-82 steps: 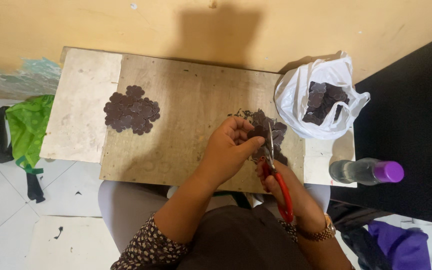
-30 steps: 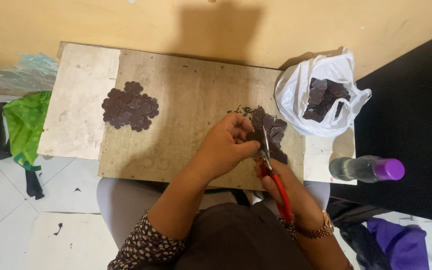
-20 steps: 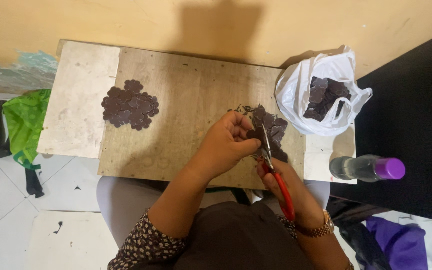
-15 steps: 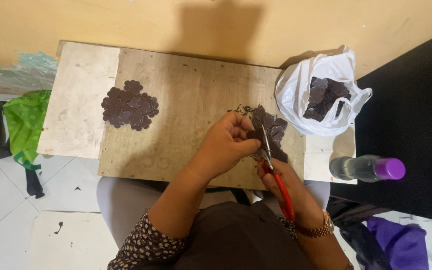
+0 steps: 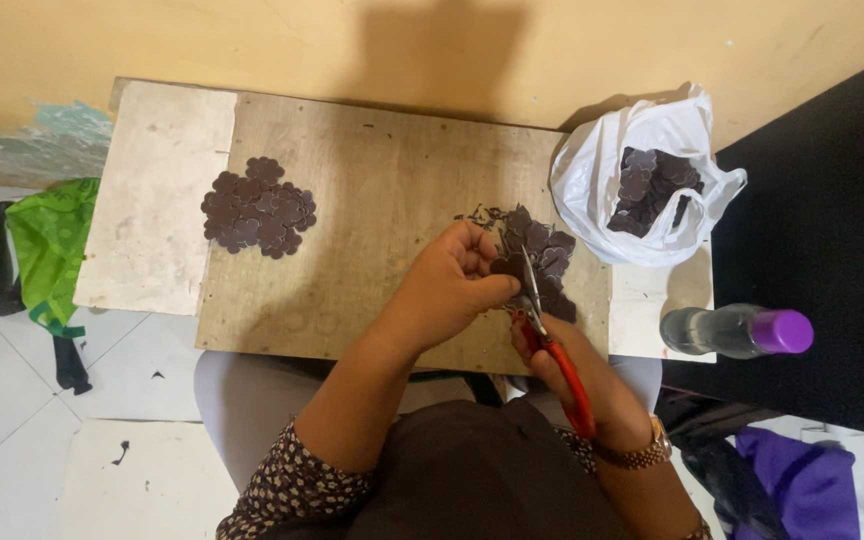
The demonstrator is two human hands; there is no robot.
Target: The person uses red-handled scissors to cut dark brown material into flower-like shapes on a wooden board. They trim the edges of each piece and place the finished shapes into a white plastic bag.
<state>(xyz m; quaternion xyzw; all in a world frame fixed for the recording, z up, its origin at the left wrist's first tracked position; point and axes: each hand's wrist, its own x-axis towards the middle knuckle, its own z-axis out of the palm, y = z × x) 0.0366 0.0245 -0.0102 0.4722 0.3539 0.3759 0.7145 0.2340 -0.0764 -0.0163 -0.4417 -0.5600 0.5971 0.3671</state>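
Observation:
My left hand pinches a small dark purple flower-shaped piece over the wooden board. My right hand grips red-handled scissors, whose blades point up at that piece. Just beyond the blades lies a loose heap of the same dark pieces with small trimmings around it. A second, flatter pile of flower shapes rests on the board's left part, well clear of both hands.
A white plastic bag holding more dark pieces sits at the board's right end. A clear bottle with a purple cap lies beside it. Green cloth hangs at left; purple fabric lies lower right. A wall runs behind.
The hands have stayed in place over the right heap; the scissors' blades shift slightly at the held piece. The piles and the bag have not moved.

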